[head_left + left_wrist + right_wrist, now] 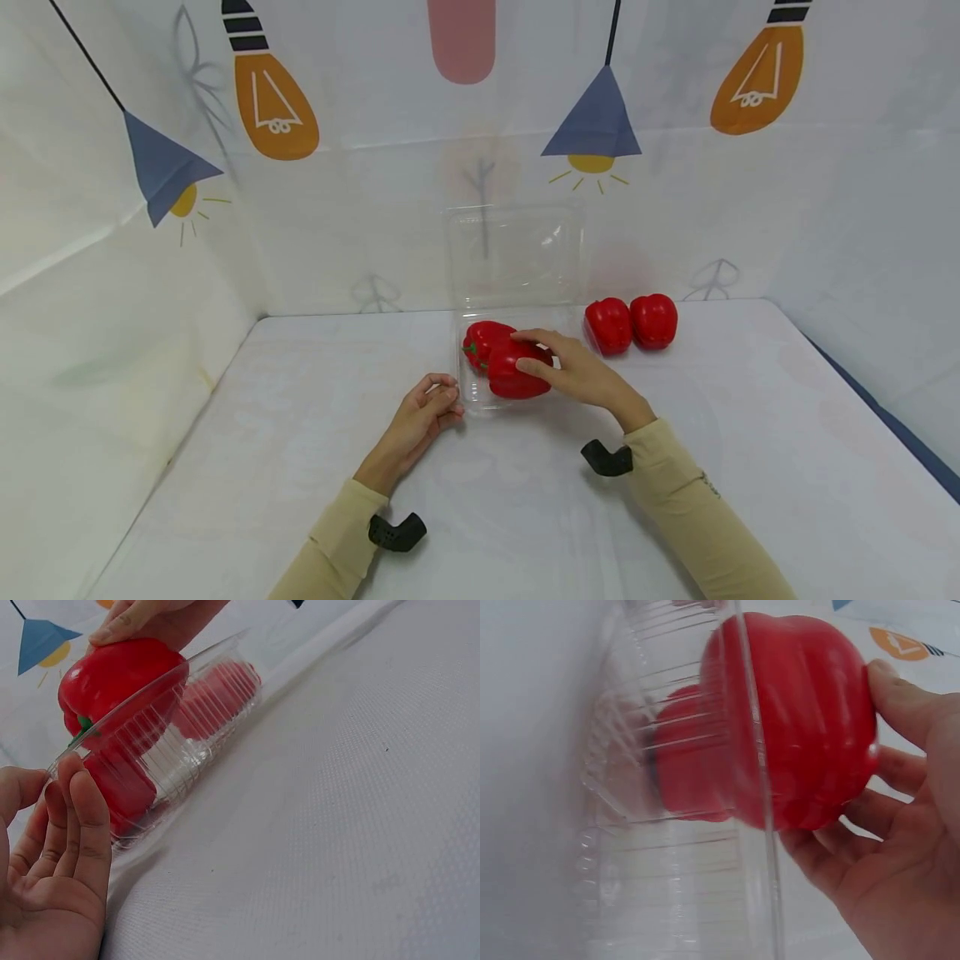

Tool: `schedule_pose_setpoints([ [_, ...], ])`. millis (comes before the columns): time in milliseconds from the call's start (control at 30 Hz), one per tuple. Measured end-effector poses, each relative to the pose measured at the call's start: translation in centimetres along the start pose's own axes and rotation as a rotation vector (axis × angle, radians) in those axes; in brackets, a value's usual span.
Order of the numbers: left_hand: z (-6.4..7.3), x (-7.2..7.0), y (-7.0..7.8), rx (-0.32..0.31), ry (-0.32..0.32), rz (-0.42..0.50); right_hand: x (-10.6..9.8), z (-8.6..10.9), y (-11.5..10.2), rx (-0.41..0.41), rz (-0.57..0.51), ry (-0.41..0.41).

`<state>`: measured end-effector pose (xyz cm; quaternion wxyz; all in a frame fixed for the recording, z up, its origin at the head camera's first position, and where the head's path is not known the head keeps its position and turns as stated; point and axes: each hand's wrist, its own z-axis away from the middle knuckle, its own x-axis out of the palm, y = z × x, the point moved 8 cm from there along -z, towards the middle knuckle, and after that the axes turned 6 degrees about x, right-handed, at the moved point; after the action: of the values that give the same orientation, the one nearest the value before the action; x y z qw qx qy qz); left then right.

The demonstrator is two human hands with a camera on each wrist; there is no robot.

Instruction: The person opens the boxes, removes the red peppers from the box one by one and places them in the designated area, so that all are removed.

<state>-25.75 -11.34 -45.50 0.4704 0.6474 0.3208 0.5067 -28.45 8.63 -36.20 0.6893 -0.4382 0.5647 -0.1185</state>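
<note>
A clear plastic clamshell box [491, 407] lies on the table with its lid [517, 258] raised at the back. Inside, toward the left, sits one red bell pepper [482, 340] with a green stem. My right hand [573, 371] grips a second red bell pepper [517, 373] from its right side, thumb and fingers spread around it. That pepper is at the box's front part, rising above the rim in the right wrist view. At the box's left edge, my left hand [420, 421] pinches the rim between thumb and fingertips [71, 766].
Two more red bell peppers, one nearer the box [609, 325] and one farther right [654, 322], stand at the back right of the white table [300, 433]. A cloth wall [375, 225] printed with lamps and bulbs rises behind the table.
</note>
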Motion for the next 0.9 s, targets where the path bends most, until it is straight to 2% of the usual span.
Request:
schedule_pose_setpoints([
  [333,0.0,0.1,-0.1,0.012,-0.010,0.003,-1.0,0.5,0.7,0.053,-0.032,-0.013],
  [567,0.0,0.1,-0.1,0.019,-0.028,0.009,-2.2,0.7,0.5,0.050,-0.032,0.027],
  [900,0.1,0.2,0.1,0.007,-0.056,0.031,-4.3,1.4,1.2,0.112,-0.028,0.091],
])
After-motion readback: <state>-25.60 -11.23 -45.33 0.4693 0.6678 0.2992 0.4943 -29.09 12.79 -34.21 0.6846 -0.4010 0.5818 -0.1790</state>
